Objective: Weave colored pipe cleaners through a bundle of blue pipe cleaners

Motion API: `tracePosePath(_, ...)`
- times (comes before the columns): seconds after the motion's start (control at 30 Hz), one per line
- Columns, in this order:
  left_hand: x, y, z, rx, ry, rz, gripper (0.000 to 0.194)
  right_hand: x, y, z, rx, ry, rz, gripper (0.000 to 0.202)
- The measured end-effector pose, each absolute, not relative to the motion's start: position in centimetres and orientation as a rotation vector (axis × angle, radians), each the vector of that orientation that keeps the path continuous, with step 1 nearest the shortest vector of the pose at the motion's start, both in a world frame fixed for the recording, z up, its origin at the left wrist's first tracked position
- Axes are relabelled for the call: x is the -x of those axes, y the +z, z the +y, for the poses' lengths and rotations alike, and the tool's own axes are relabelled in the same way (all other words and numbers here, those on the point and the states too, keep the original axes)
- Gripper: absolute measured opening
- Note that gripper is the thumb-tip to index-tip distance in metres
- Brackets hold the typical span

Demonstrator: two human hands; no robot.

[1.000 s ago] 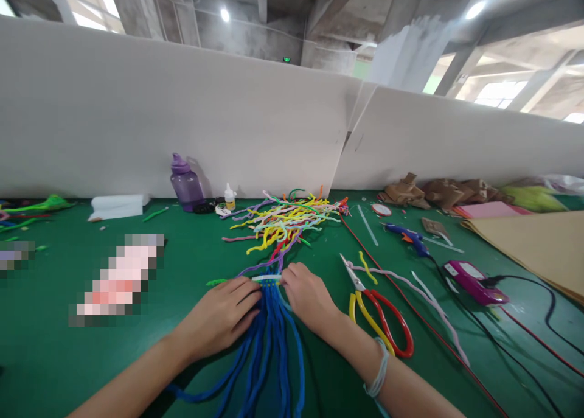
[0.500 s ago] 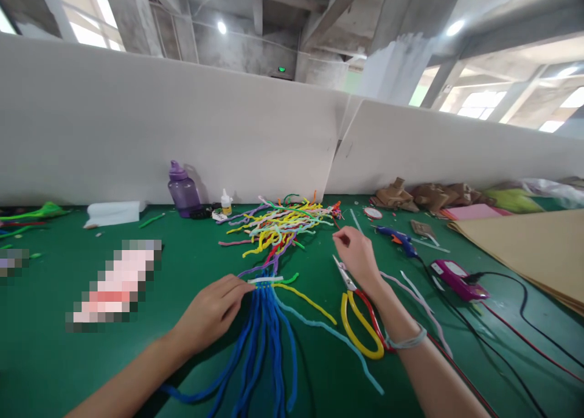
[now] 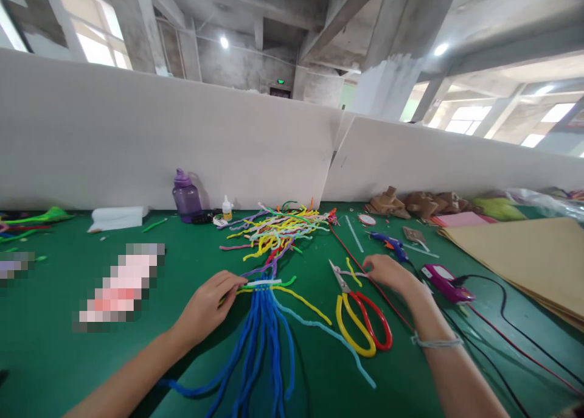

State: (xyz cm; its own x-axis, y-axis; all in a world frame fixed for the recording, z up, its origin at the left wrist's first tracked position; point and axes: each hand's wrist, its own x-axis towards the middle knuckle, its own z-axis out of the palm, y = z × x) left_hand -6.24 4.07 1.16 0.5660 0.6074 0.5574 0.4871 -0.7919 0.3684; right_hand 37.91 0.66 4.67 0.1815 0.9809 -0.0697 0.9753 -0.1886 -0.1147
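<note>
My left hand (image 3: 219,293) pinches the left end of a woven strip, where a white strip (image 3: 267,282) lies across blue pipe cleaners (image 3: 262,345). The blue strands fan out toward me; green, yellow and light blue ends stick out to the right. At the right, my right hand (image 3: 387,273) has its fingertips closed on a pale lilac pipe cleaner (image 3: 354,274). A short yellow pipe cleaner (image 3: 352,266) crosses it. Just left of that hand lie scissors (image 3: 360,323) with one yellow and one red handle, blades slightly apart.
Behind the weaving is a heap of coloured pipe cleaners (image 3: 278,229). A purple bottle (image 3: 186,196) and a small glue bottle (image 3: 227,208) stand by the white partition (image 3: 137,138). Rightward are a blue glue gun (image 3: 387,246), a purple device (image 3: 447,283) with cables, and brown cardboard (image 3: 515,247).
My right hand has moved right and slightly down, away from the scissor tips, and now grips the lilac pipe cleaner. My left hand stays at the woven strip's left end.
</note>
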Motion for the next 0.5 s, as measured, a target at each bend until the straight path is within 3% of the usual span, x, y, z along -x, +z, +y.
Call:
tracePosePath(0.13, 6.4, 0.9, 4.2, -2.636, 1.013, 0.907, 0.022, -38.0, 3.8, -1.0, 2.456, 0.177, -1.977, 0.014)
tracePosePath(0.37, 6.3, 0.8, 4.1, -2.633, 0.989, 0.915, 0.021, -36.6, 6.4, -1.8, 2.429, 0.046, -1.836, 0.015)
tracePosePath(0.5, 6.3, 0.9, 4.0, -2.633, 1.005, 0.915, 0.023, -34.4, 9.0, -2.1, 2.387, -0.300, -1.748, 0.012)
